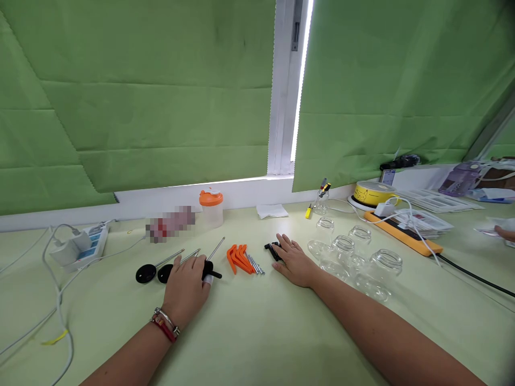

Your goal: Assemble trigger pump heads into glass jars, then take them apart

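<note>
My left hand (187, 287) rests palm down on the table, its fingers curled against a black piece with a thin metal rod (217, 249) and a short black arm (215, 274). Beside it lie a black disc with a rod (145, 274) and another black disc (164, 274) partly under the fingers. My right hand (295, 261) lies flat with fingers spread, touching small black parts (272, 247) that it partly covers. Between my hands are several orange bent plastic pieces (240, 258) and several metal screws (255, 264).
Several clear glass jars (343, 252) stand right of my right hand. Behind are an orange-lidded cup (211, 208), a folded tissue (272, 211) and screwdrivers (324, 187) in a jar. Power strips (402, 233) and cables flank the table. Another person's hand (505, 234) shows far right.
</note>
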`<state>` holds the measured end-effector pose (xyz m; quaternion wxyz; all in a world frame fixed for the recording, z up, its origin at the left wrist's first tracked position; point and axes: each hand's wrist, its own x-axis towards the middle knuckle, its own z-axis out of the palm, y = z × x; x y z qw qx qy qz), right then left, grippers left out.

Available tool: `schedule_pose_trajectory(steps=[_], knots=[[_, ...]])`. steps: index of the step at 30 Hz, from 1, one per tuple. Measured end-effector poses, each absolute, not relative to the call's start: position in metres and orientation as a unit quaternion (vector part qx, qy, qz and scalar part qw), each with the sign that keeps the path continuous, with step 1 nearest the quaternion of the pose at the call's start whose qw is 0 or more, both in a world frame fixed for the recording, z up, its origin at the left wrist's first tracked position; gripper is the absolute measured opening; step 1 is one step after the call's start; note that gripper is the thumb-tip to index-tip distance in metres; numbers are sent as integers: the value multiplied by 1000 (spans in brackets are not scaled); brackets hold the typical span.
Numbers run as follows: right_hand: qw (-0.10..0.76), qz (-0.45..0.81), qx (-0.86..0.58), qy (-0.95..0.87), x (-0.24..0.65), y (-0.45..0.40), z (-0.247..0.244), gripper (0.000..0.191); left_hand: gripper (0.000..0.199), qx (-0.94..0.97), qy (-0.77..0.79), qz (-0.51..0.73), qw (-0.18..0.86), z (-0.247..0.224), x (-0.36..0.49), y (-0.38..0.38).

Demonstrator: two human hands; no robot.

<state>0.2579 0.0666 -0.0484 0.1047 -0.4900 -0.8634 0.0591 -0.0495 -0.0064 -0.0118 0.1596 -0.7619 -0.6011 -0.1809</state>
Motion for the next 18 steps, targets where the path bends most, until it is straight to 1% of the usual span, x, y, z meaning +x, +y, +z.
schedule_pose_trajectory(steps=[3, 5, 7, 9, 11, 13, 16, 18], knots=[[106, 57, -490, -863, 258, 67, -49, 67, 39, -772, -568, -251, 137, -14, -48, -9], [113, 49, -487, -865, 257, 67, -48, 65, 44, -795, -533, -269, 112, -15, -45, -13], [135, 33, -473, -870, 256, 65, -44, 61, 50, -838, -478, -251, 84, -16, -40, -19], [175, 10, -442, -880, 254, 59, -37, 56, 57, -880, -420, -211, 66, -17, -34, -24], [221, -9, -389, -894, 250, 49, -28, 51, 62, -905, -382, -176, 64, -18, -30, -27], [248, -15, -319, -914, 245, 37, -21, 48, 64, -913, -372, -157, 60, -19, -27, -28], [240, -17, -235, -942, 234, 21, -16, 45, 67, -911, -384, -152, 24, -20, -27, -27], [227, -36, -216, -949, 228, 16, -18, 35, 68, -905, -390, -169, -22, -20, -28, -25]])
